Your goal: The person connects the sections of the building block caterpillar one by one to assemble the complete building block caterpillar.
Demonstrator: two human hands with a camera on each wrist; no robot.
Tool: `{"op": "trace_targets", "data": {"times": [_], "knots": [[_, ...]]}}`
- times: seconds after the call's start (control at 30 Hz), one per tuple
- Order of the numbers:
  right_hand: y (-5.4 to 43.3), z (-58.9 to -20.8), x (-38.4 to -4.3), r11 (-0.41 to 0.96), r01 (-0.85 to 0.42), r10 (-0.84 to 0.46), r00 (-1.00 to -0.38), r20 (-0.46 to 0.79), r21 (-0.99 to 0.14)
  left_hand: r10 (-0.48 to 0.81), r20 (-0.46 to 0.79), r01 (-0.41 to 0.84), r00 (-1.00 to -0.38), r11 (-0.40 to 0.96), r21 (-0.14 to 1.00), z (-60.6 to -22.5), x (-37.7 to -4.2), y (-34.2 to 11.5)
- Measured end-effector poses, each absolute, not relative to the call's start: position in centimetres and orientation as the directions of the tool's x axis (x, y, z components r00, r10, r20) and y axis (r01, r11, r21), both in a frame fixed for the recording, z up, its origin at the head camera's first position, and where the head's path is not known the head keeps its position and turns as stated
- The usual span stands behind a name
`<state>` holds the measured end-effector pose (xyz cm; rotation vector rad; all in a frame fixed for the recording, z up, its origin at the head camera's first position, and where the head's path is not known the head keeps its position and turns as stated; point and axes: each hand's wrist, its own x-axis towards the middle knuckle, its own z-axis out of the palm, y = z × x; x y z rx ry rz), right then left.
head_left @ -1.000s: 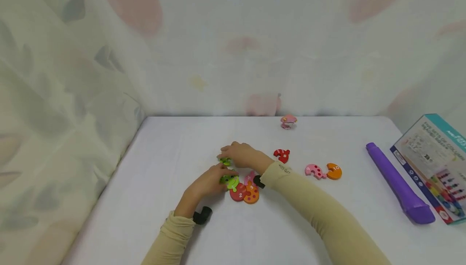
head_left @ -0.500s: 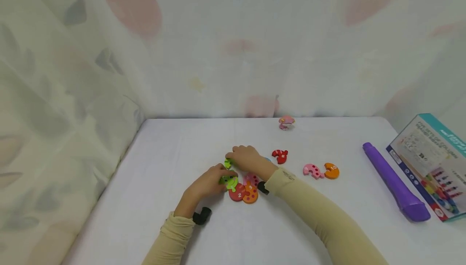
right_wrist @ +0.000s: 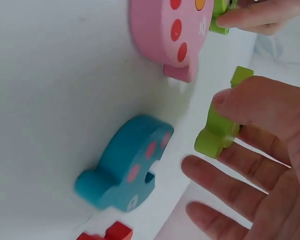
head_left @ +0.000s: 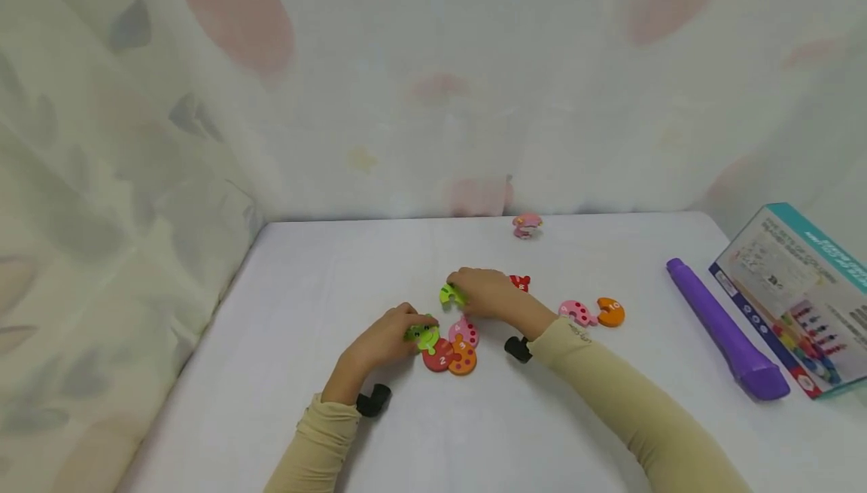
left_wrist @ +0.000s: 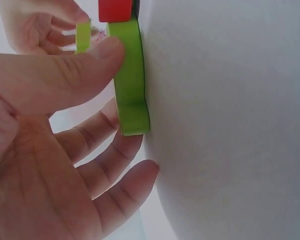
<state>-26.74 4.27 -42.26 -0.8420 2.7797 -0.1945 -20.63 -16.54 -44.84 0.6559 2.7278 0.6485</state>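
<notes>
My left hand (head_left: 389, 339) pinches a green puzzle piece with a smiling face (head_left: 428, 339), thumb on one side and fingers on the other. Joined to it is a red piece numbered 2 (head_left: 438, 356), followed by a dotted orange piece (head_left: 463, 360) and a dotted pink piece (head_left: 464, 332). Just behind this chain, my right hand (head_left: 489, 293) holds a separate light-green curved piece (head_left: 450, 296) between thumb and fingers. In the right wrist view, that green piece (right_wrist: 221, 125) is lifted near a blue dotted piece (right_wrist: 135, 162), which the right hand hides in the head view.
A red piece (head_left: 521, 282) lies partly hidden beyond the right hand. Farther right are a pink piece (head_left: 577, 312) and an orange piece (head_left: 611, 312). A small pink figure (head_left: 527, 225) stands at the back. A purple tapered object (head_left: 728, 331) and a box (head_left: 789, 297) lie at the right.
My right hand has moved right with the light-green piece, away from the face piece, uncovering the pink piece. My left hand has stayed in place.
</notes>
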Motion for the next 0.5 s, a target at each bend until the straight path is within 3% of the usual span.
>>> {"op": "trace_targets", "data": {"times": [0.37, 0.5], "knots": [[5.9, -42.4, -24.0, 0.807, -0.448, -0.541, -0.823, -0.176, -0.385, 0.481, -0.135, 0.367, -0.866, 0.796, 0.482, -44.6, -20.4, -16.7], [5.9, -42.5, -23.4, 0.817, -0.425, -0.516, -0.841, -0.166, -0.389, 0.479, -0.140, 0.359, -0.867, 0.793, 0.492, -44.6, -20.5, -16.6]]}}
